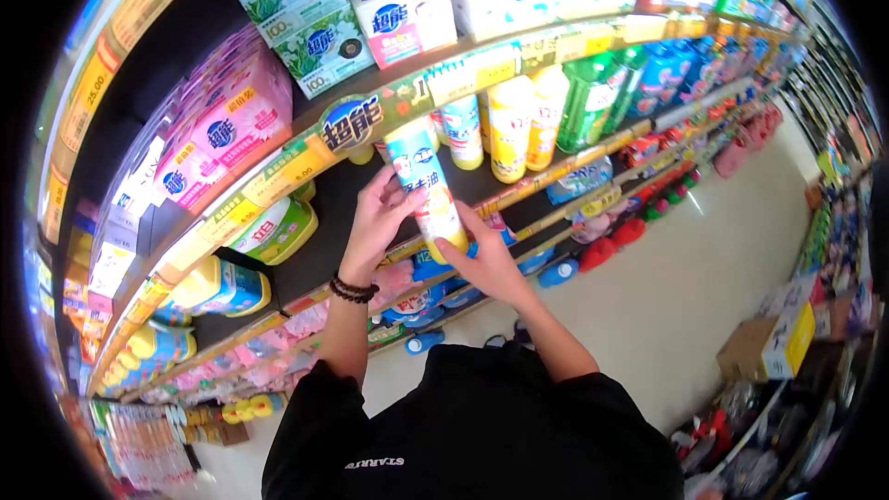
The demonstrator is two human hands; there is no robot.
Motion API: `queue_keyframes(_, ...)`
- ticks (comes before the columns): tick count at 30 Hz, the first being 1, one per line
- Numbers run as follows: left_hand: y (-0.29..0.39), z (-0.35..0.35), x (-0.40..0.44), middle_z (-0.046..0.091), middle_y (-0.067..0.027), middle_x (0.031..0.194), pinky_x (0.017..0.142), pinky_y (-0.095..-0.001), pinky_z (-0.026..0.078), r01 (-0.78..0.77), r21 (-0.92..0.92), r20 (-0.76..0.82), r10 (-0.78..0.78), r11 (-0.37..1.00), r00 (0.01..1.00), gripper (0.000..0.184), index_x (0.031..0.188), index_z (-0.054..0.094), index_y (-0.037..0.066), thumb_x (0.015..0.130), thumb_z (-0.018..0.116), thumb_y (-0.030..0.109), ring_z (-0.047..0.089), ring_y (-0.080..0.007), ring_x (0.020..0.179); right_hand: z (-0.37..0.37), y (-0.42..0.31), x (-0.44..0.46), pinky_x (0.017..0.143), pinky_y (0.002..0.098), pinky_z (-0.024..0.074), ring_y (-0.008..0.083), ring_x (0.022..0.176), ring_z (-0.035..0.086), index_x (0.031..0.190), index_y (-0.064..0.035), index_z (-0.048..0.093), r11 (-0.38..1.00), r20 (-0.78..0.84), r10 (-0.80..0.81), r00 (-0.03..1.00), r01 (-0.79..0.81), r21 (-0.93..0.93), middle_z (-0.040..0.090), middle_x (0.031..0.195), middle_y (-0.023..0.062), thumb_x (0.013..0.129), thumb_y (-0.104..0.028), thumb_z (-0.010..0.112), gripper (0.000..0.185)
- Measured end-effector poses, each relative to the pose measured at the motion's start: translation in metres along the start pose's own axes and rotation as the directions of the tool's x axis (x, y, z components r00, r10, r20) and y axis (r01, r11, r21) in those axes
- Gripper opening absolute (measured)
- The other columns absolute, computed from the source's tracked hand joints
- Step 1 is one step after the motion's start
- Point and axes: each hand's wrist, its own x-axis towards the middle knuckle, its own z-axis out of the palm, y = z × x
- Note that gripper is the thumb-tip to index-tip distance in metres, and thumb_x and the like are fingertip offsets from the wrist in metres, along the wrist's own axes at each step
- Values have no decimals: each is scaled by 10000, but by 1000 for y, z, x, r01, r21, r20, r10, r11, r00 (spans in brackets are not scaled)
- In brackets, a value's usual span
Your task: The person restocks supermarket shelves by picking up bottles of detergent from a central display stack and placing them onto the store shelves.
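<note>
A tall cylindrical cleaner bottle [435,211] is held tilted in front of the shelf. It has a light-blue upper part, a white and orange printed label and a yellow base. My left hand [378,218] has its fingers on the upper left side of it, with a dark beaded bracelet at the wrist. Lower down, my right hand [486,264] grips the right side near the base, thumb across the front. Just behind stand a similar blue and white bottle [463,132] and yellow bottles [509,130] on the middle shelf.
Green bottles [585,102] and blue bottles [656,79] line the shelf to the right. Boxed soap packs [310,23] and pink packs [227,116] fill the upper shelf. Price tags run along the shelf edge [278,176]. A cardboard box [750,347] stands across the aisle floor [667,250].
</note>
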Motion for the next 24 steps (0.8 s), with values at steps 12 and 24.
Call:
queue_keyframes(12,-55,17,60,676,-114,1156,898,-321,580,-146,240,-395,234,960,888,467,1281,540,-21,864,746,-61,678,-193,1044,-34,42,40,1076,380,411,314,1286,530,1235,-34,605,981,247,-126,961,84,175,512,1379,188,899,-71,710,354)
queue_keyframes(24,-37,38,71,564,-170,1334,1078,-415,401,-245,608,-209,449,756,868,484,1315,589,46,870,756,135,521,-302,1242,-41,44,26,888,284,505,173,1001,618,1040,20,635,924,568,-34,822,-190,331,618,1054,88,952,21,611,91)
